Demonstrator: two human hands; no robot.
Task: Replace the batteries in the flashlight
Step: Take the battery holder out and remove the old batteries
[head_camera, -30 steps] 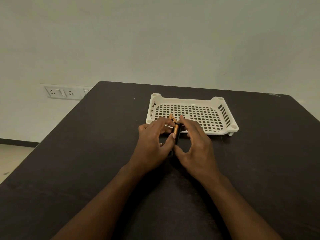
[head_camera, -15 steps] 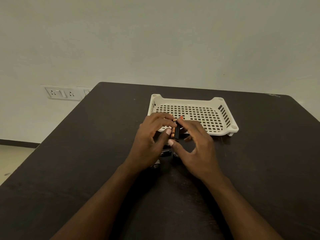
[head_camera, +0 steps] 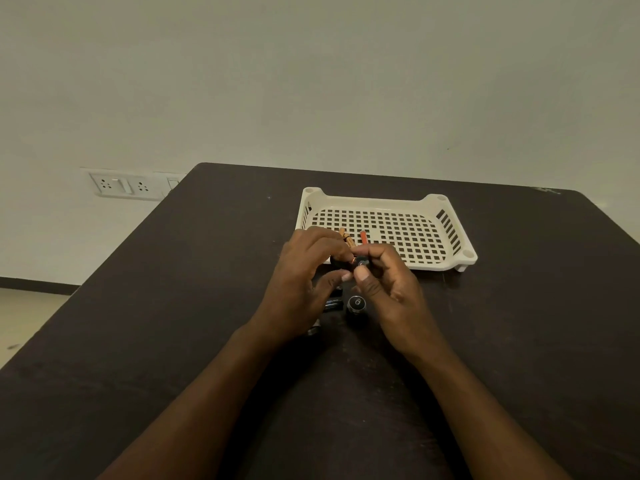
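Over the dark table, my left hand [head_camera: 304,282] and my right hand [head_camera: 391,285] meet just in front of the tray. Between them is a black flashlight part [head_camera: 361,263], its round end facing me; my right thumb and fingers pinch it. My left hand's fingers curl round its far, dark end [head_camera: 336,261]. A black round cap [head_camera: 356,304] lies on the table under my right hand. Dark batteries [head_camera: 332,304] lie beside it, partly hidden by my left hand. Two orange batteries [head_camera: 347,237] lie in the tray's near left corner.
A white perforated plastic tray [head_camera: 381,202] sits just beyond my hands. Another small dark piece [head_camera: 313,330] lies by my left wrist. A wall socket plate [head_camera: 128,185] is on the wall at the left, past the table edge.
Both hands lifted slightly and turned the black part so that its round end faces me. The cap and the dark batteries on the table have come into view beneath my hands.
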